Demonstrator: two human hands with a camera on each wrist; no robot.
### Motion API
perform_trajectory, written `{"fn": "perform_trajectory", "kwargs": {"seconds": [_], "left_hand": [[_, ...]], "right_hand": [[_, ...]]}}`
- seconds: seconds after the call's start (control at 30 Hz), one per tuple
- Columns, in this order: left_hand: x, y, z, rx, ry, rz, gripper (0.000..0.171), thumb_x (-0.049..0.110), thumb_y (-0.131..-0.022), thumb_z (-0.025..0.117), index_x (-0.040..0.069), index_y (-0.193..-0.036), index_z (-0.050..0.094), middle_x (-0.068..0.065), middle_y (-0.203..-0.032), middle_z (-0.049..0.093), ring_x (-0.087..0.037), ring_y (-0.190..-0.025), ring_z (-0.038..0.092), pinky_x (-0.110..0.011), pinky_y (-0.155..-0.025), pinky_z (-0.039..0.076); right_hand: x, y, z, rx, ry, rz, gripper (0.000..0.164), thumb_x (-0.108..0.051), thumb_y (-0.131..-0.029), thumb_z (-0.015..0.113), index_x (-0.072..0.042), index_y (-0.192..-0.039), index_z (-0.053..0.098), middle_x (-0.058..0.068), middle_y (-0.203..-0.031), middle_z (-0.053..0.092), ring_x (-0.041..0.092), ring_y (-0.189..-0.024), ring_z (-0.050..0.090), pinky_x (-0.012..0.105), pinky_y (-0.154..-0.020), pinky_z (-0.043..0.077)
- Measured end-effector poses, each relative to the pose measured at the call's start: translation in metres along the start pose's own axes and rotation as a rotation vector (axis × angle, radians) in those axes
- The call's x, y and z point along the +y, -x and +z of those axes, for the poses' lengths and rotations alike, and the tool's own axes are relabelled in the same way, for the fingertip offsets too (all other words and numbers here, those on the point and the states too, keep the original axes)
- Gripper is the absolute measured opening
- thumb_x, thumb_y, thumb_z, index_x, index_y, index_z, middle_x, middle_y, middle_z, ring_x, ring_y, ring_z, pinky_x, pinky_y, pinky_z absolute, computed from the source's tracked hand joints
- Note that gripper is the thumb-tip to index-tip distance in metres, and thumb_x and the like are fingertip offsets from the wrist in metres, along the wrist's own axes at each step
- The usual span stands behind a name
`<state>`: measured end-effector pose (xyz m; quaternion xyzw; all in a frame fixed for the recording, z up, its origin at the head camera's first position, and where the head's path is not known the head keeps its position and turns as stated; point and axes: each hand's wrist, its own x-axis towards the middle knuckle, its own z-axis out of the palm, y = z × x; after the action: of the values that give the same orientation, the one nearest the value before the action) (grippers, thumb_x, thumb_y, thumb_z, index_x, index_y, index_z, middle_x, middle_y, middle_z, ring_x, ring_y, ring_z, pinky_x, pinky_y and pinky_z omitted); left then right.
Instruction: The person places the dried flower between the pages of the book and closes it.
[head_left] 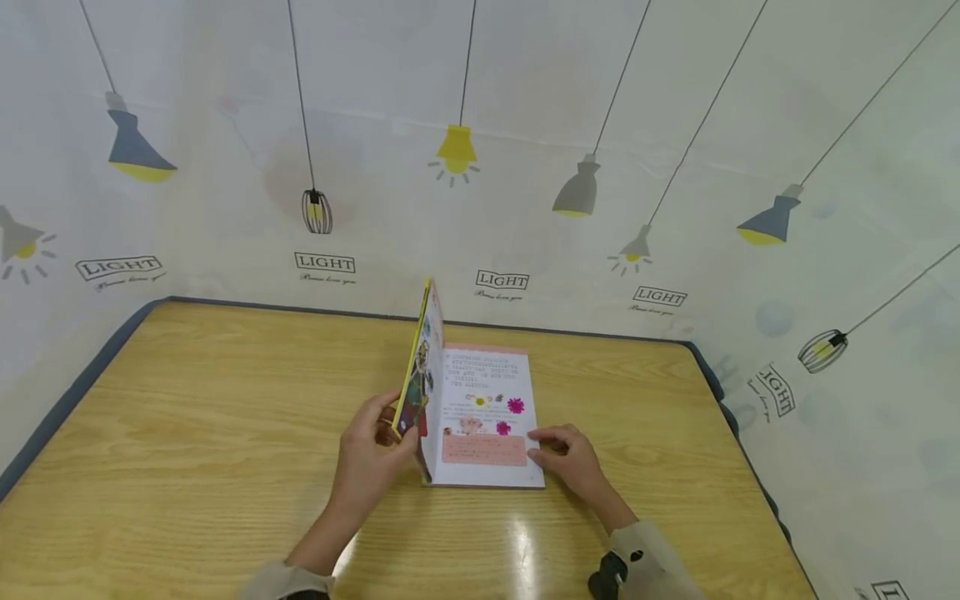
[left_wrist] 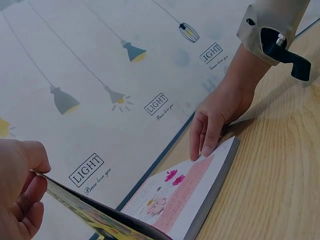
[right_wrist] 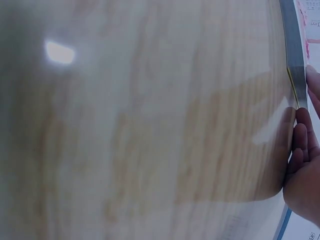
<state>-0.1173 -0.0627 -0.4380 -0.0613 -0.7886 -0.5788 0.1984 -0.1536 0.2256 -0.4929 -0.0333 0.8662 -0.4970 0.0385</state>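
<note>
A book (head_left: 487, 472) lies on the wooden table, its right page flat, with printed lines, pink flower pictures and a pink box. My left hand (head_left: 372, 454) pinches the raised left side (head_left: 418, 367) of the book, a yellow-edged leaf or cover that stands nearly upright and carries a colourful picture. In the left wrist view, thumb and fingers of the left hand (left_wrist: 22, 192) meet at its edge. Fingertips of my right hand (head_left: 572, 458) touch the right page's outer edge near the lower corner. The right wrist view catches that hand (right_wrist: 305, 165) only partly, beside the book's corner.
Behind the wooden table (head_left: 225, 400) hangs a pale sheet (head_left: 390, 167) printed with lamps and the word LIGHT. A dark blue border (head_left: 300, 310) runs along the table's back and sides. A black device (head_left: 607, 575) sits at the right cuff.
</note>
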Motion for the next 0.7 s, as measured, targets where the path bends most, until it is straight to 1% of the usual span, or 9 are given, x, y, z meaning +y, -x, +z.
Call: {"fn": "perform_trajectory", "kwargs": {"seconds": [0.1,0.23,0.33,0.47,0.53,0.7], "left_hand": [[0.004,0.000,0.007,-0.024,-0.006,0.017,0.046,-0.005,-0.073,0.070,-0.004,-0.117,0.058,-0.008,-0.087,0.057,-0.010,-0.065,0.053,-0.025,-0.060,0.047],[0.007,-0.001,0.018,-0.075,-0.002,0.006,0.047,-0.001,-0.075,0.072,0.001,-0.120,0.059,-0.005,-0.091,0.057,-0.010,-0.066,0.054,-0.026,-0.063,0.047],[0.009,-0.001,0.027,-0.110,-0.004,0.017,0.047,0.000,-0.076,0.072,0.005,-0.121,0.059,-0.004,-0.092,0.058,-0.009,-0.067,0.054,-0.028,-0.065,0.046],[0.011,0.000,0.037,-0.146,-0.020,0.069,0.047,-0.001,-0.075,0.073,0.005,-0.120,0.061,-0.003,-0.093,0.059,-0.009,-0.067,0.056,-0.031,-0.065,0.049],[0.013,0.001,0.042,-0.160,-0.022,0.091,0.045,-0.001,-0.075,0.072,0.004,-0.119,0.062,-0.004,-0.093,0.059,-0.010,-0.068,0.057,-0.032,-0.064,0.050],[0.014,0.004,0.054,-0.208,-0.008,0.096,0.044,0.001,-0.075,0.074,0.002,-0.117,0.062,-0.004,-0.095,0.059,-0.012,-0.071,0.057,-0.026,-0.062,0.051]], "right_hand": [[-0.013,0.004,-0.002,-0.014,0.002,-0.004,0.026,-0.003,-0.080,0.070,0.006,-0.104,0.067,0.017,-0.103,0.056,0.030,-0.094,0.050,0.036,-0.081,0.041],[-0.017,0.006,-0.004,-0.019,-0.001,0.006,0.026,-0.003,-0.081,0.070,0.005,-0.105,0.066,0.017,-0.104,0.056,0.031,-0.096,0.049,0.035,-0.082,0.040],[-0.015,0.006,-0.005,-0.017,-0.005,0.002,0.026,-0.002,-0.080,0.070,0.005,-0.105,0.066,0.017,-0.103,0.056,0.031,-0.095,0.049,0.034,-0.081,0.040],[-0.007,0.003,-0.005,-0.022,-0.013,-0.009,0.026,-0.003,-0.080,0.071,0.005,-0.105,0.066,0.017,-0.102,0.055,0.030,-0.094,0.050,0.032,-0.080,0.041],[0.001,0.000,-0.004,-0.026,-0.020,-0.018,0.027,-0.005,-0.080,0.071,0.003,-0.105,0.067,0.016,-0.101,0.055,0.029,-0.093,0.050,0.032,-0.080,0.041],[0.025,-0.007,0.001,-0.014,-0.008,-0.032,0.026,-0.012,-0.081,0.073,-0.003,-0.105,0.069,0.009,-0.099,0.055,0.021,-0.090,0.050,0.031,-0.079,0.042]]}}
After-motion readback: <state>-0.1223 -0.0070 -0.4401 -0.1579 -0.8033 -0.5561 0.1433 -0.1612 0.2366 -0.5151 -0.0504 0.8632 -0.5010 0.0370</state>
